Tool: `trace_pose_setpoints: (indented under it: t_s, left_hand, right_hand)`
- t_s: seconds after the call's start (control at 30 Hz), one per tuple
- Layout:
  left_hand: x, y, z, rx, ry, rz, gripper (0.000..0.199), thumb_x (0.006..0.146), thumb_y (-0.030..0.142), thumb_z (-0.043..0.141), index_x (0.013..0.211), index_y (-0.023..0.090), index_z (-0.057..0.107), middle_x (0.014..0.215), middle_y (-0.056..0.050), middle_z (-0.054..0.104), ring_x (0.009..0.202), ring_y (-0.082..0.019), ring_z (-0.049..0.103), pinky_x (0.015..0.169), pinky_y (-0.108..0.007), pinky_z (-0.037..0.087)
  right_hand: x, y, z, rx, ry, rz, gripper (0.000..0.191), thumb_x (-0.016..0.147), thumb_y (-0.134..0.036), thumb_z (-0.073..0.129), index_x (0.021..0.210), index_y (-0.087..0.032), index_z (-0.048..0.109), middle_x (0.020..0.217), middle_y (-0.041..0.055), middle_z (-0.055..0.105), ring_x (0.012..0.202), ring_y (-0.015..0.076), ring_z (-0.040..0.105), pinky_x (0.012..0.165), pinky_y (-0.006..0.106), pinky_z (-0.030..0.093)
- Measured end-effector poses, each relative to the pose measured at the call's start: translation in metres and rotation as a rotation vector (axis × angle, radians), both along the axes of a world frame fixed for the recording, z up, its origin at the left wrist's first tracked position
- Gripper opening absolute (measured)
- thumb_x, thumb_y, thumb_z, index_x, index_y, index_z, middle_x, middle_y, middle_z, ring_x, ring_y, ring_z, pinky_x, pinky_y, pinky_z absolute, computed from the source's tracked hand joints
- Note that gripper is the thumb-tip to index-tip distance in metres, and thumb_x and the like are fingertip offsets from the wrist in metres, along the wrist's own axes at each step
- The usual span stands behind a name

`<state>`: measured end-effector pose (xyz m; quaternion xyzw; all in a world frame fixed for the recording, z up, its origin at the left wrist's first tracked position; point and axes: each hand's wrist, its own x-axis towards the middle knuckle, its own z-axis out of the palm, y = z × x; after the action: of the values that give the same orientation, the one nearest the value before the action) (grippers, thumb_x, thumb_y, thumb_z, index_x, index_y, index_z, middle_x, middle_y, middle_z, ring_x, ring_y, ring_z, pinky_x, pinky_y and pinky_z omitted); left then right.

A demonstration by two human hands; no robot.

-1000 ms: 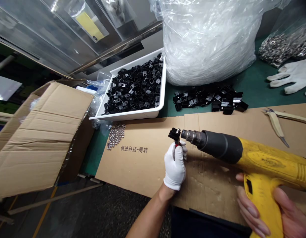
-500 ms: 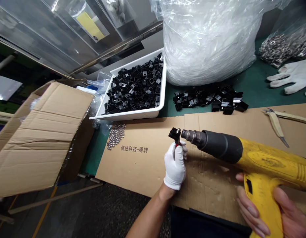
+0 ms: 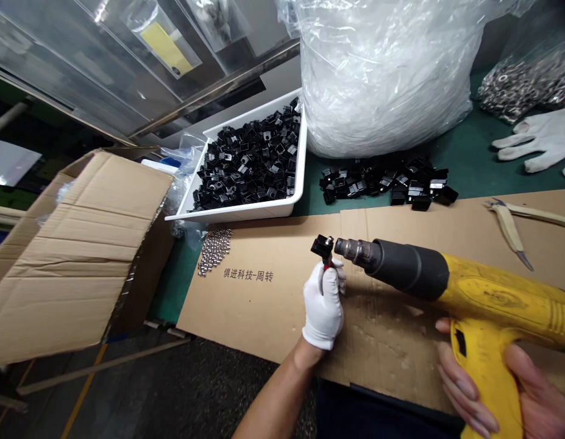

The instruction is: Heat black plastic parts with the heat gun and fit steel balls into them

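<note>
Green shows on the desk (image 3: 476,160) around a flat cardboard sheet (image 3: 264,317), with a bulky clear plastic bag (image 3: 387,73) standing at 12 to 1 o'clock in the view and an open carton (image 3: 85,256) at 9 o'clock. The yellow heat gun (image 3: 492,292) is over the sheet at 4 o'clock, its long axis slanting slightly and its nozzle aimed between 9 and 10 o'clock; the handle drops toward 6. At 11 o'clock, the white tray (image 3: 298,204) is heaped with black parts.

Wrapped around the gun's handle is the bare right hand (image 3: 538,396). The left hand (image 3: 323,308), in a white glove, is closed narrowly on something with red on it, mostly hidden by the fingers.

A spare white glove (image 3: 545,137) lies at 2 to 3 o'clock, just below a bag of metal parts (image 3: 520,91). Pale-handled pliers (image 3: 508,225) rest open on the sheet at 3 o'clock.

Held up above the gloved fingers, the black part (image 3: 322,246) has a shiny metal piece (image 3: 330,241) on its 3 o'clock side, just beside the nozzle tip; its long axis is too small to tell. Loose black parts (image 3: 419,183) lie toward its 2 o'clock, small metal pieces (image 3: 213,251) toward its 9.
</note>
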<state>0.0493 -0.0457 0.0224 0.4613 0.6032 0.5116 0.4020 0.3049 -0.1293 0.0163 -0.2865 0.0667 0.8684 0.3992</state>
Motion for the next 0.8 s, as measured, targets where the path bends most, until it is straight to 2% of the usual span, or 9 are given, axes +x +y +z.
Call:
trace_pose_setpoints:
  t_s: [0.2,0.37,0.8]
  left_hand:
    - [0.000,-0.001,-0.002,0.002,0.000,-0.005,0.045,0.109,0.055,0.041,0.106,0.017,0.064,0.080,-0.001,0.057,0.068,-0.013,0.052,0.069,-0.029,0.046]
    - [-0.004,0.000,-0.004,-0.020,-0.086,0.000,0.047,0.108,0.058,0.042,0.107,0.017,0.064,0.078,-0.002,0.061,0.066,-0.013,0.055,0.067,-0.029,0.048]
    - [-0.027,0.012,-0.010,-0.121,-0.321,-0.168,0.058,0.105,0.061,0.047,0.110,0.008,0.069,0.085,-0.010,0.072,0.063,-0.015,0.064,0.063,-0.031,0.055]
  right_hand:
    - [0.001,0.001,0.000,0.001,-0.002,0.014,0.054,0.092,-0.071,0.064,0.126,-0.029,0.071,0.076,0.0053,0.061,0.052,0.0146,0.051,0.049,0.029,0.034]
    - [0.001,0.001,0.000,0.011,0.004,0.012,0.055,0.094,-0.072,0.060,0.128,-0.030,0.070,0.078,0.0057,0.062,0.052,0.0148,0.052,0.050,0.029,0.036]
    - [0.001,0.005,0.004,0.036,-0.068,0.038,0.055,0.093,-0.072,0.062,0.129,-0.031,0.069,0.076,0.0041,0.062,0.050,0.0143,0.048,0.049,0.030,0.039]
